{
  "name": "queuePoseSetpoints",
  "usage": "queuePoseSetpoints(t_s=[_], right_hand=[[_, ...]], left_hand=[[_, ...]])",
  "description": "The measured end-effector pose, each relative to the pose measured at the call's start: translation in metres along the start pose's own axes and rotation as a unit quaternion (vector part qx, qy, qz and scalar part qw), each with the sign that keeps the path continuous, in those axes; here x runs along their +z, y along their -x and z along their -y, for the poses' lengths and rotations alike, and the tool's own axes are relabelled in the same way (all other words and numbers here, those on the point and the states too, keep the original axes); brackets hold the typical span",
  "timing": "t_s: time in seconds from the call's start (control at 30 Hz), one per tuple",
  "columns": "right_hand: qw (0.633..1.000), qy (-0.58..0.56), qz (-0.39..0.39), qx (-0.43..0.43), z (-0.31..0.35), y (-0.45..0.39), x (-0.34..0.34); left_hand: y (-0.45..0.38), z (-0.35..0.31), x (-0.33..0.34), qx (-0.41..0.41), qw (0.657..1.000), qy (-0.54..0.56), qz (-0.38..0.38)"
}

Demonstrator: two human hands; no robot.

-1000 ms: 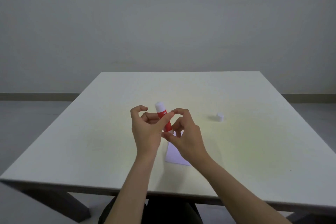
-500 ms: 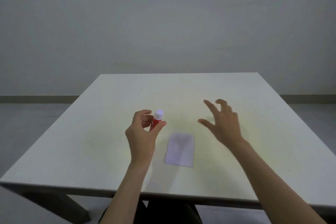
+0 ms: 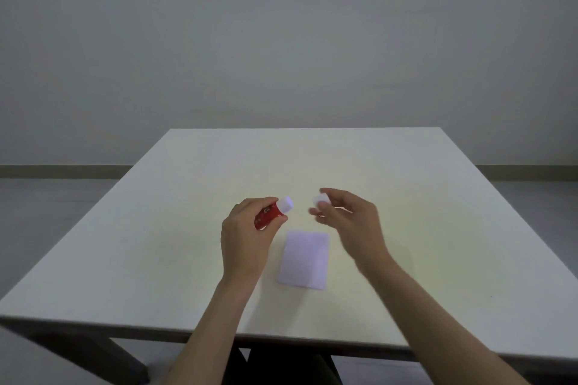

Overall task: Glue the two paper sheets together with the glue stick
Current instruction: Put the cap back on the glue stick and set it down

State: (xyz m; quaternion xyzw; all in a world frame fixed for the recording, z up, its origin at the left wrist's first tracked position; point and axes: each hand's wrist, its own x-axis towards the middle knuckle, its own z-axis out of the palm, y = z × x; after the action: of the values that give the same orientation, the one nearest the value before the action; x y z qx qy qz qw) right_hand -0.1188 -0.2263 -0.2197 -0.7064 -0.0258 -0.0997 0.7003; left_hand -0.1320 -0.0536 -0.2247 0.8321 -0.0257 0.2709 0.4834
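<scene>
Left hand [image 3: 244,241]: fingers clamped on the red glue stick [image 3: 271,213], white tip aimed right
Right hand [image 3: 347,219]: fingertips pinch the white cap [image 3: 321,199]
Paper [image 3: 305,259]: flat on the table [image 3: 156,228], between the wrists
Capping: line cap squarely with tip, then press straight on

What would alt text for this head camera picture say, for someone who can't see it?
A person's left hand holds a red glue stick with a white tip while the right hand holds its small white cap close by, above a pale rectangular paper lying on a cream table.
</scene>
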Motion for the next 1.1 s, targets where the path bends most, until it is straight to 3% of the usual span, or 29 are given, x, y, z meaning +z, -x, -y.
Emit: queuePoseSetpoints(t_s=[0.1,0.3,0.6,0.7,0.77,0.93,1.03,1.1], right_hand=[[0.995,-0.095,-0.015,0.02,0.012,0.013,0.025],[0.998,-0.055,0.01,0.014,0.017,0.015,0.031],[0.985,0.143,0.09,-0.02,0.021,0.004,0.025],[0.931,0.357,0.068,-0.027,0.017,-0.001,0.028],[0.911,0.405,0.062,-0.037,0.019,-0.003,0.028],[0.953,0.218,0.19,-0.095,0.026,-0.007,0.018],[0.941,0.296,0.125,-0.104,0.023,-0.006,0.024],[0.908,0.408,0.07,-0.07,0.023,-0.005,0.029]], left_hand=[[0.003,-0.009,0.002,0.0,1.0,0.026,-0.009],[0.006,-0.004,-0.003,0.018,1.0,-0.003,-0.005],[0.008,-0.009,-0.01,0.092,0.993,-0.066,0.033],[0.01,-0.01,-0.01,0.093,0.991,-0.082,0.048],[0.01,-0.01,-0.01,0.093,0.99,-0.09,0.049],[0.003,-0.009,-0.011,0.075,0.994,-0.069,0.036],[0.006,-0.008,-0.007,0.082,0.993,-0.068,0.042],[0.01,-0.006,-0.002,0.076,0.994,-0.062,0.046]])
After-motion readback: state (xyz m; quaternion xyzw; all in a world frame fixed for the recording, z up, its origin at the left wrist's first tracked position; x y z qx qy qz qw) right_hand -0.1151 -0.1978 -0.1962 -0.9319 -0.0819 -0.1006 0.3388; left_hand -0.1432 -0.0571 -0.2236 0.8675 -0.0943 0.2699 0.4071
